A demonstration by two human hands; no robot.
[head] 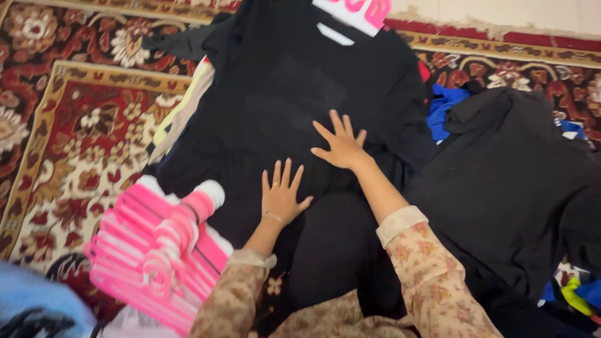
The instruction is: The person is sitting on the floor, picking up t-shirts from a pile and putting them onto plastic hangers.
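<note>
Both hands are lying flat, fingers spread, on a black cotton shirt [282, 106] that is spreading out over a red, cream and gold patterned carpet [75, 131]. The left hand [282, 195] is pressing on the near part of the shirt, holding nothing, and the right hand [341, 145] is resting a little farther and to the right, palm down (also holding nothing). The shirt is covering the middle of the scene, its far end reaching a pink and white hanger [354, 14] at the top edge. A stack of pink plastic hangers [159, 256] is lying near left, just beside the left forearm. To the right, a heap of dark garments [513, 181] is sitting next to the shirt, with a blue cloth [444, 106] peeking out between them.
</note>
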